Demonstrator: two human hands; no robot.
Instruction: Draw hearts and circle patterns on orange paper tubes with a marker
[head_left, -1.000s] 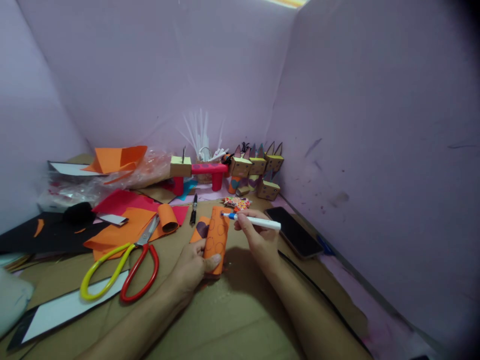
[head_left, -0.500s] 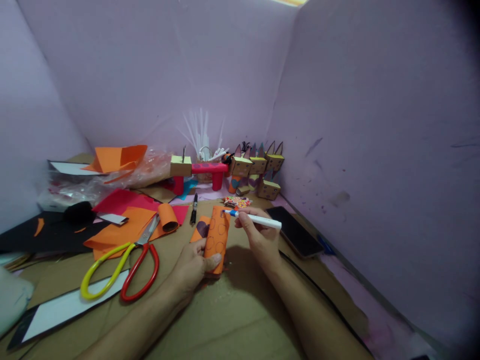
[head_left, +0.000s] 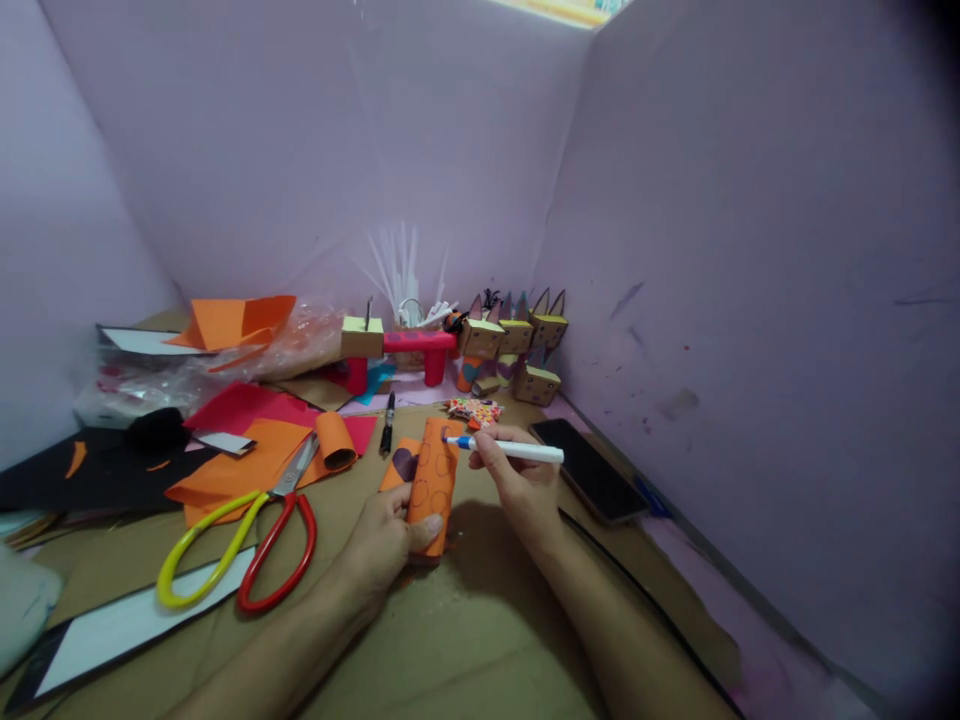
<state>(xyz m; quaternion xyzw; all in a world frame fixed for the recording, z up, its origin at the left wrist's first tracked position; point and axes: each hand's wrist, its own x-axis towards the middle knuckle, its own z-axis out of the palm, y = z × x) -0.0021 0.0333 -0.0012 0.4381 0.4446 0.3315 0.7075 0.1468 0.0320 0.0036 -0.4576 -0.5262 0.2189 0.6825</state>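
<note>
Left hand (head_left: 381,540) clamped on the orange piece (head_left: 435,470), thumb across its near end, presumably steadying it with the circled face exposed. Right hand (head_left: 525,495), apart, pinches a white marker (head_left: 525,452), tip at the piece's far end. Beyond both: black pen (head_left: 388,425).

Two hands (head_left: 379,538), one white marker (head_left: 529,452), one phone (head_left: 589,470), one pair of scissors (head_left: 279,505); four cardboard faces (head_left: 480,341) (far edge of the bench (head_left: 772,655)).

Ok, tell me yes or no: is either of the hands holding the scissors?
No, the scissors lie apart, while the left hand grips a circle-marked orange piece and the right hand a white marker.
</note>
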